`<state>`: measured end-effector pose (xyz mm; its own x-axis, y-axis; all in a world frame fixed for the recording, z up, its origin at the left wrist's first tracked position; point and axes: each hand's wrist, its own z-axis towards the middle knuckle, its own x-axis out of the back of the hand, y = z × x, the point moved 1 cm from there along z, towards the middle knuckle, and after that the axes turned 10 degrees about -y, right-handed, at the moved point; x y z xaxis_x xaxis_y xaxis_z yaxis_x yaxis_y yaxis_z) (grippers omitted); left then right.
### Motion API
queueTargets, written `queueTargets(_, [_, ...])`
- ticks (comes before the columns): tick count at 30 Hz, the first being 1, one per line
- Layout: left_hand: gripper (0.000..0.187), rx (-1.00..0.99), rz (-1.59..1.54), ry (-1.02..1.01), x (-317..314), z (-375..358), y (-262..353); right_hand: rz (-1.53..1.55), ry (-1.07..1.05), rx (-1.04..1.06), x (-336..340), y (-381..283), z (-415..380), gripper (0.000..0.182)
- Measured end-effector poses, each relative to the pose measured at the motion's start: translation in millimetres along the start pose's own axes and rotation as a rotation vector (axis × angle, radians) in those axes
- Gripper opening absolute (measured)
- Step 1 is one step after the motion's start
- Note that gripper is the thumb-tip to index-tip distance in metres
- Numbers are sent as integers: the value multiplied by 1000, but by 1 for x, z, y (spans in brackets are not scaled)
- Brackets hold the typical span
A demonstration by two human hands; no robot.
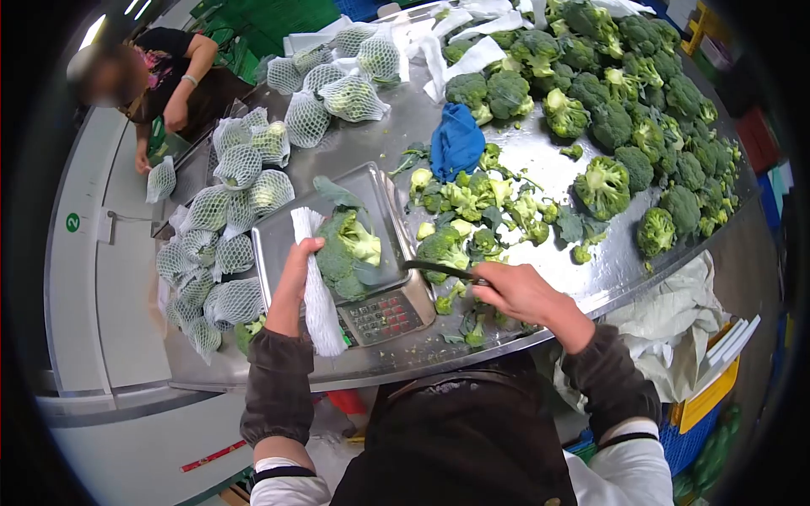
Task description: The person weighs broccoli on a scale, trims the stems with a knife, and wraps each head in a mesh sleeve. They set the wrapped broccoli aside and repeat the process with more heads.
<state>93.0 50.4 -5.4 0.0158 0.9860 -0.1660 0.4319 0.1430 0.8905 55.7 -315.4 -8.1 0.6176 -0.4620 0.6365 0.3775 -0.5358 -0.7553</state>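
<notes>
My left hand (291,274) is closed on a bunched white foam net sleeve (321,308), its thumb across the upper part. Just right of it, a leafy broccoli head (342,253) is over the metal tray of a weighing scale (272,246); whether my fingers also touch it is hidden. The scale's keypad (384,316) faces me. In my right hand (523,293) is a knife with a dark, curved blade (434,268), pointing left toward the scale's edge. Below and around the blade lie broccoli trimmings (472,198) and a cut broccoli piece (443,249).
Net-wrapped broccoli heads (240,167) crowd the table's left side. A large pile of bare broccoli (607,122) covers the right. A blue cloth (456,142) lies behind the trimmings. Across the table at left, another person's hand holds a netted head (161,180).
</notes>
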Motion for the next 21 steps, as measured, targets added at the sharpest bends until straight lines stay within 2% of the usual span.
queueTargets(2, [54, 93, -24, -71, 4, 4, 5, -98, 23, 32, -4, 1, 20, 21])
queueTargets(4, [55, 76, -24, -109, 2, 5, 7, -197, 49, 69, -5, -1, 38, 20])
queueTargets(7, [54, 84, -33, -118, 3, 6, 8, -439, 228, 247, -8, -5, 58, 16])
queueTargets(13, [53, 8, 105, -157, -9, 5, 21, -614, 146, 301, -6, -9, 80, 17])
queueTargets(15, [51, 71, 349, -132, -21, 3, 35, -650, 106, 322, 4, -12, 85, 20])
queueTargets(18, [50, 46, 311, -207, -14, 19, 30, -722, 60, 371, 18, -7, 91, 23])
queueTargets(20, [49, 121, 276, -175, -11, 21, 32, -744, 42, 381, 28, -6, 90, 23])
queueTargets(21, [47, 177, 160, -118, -9, 23, 32, -742, 39, 371, 30, -5, 91, 22])
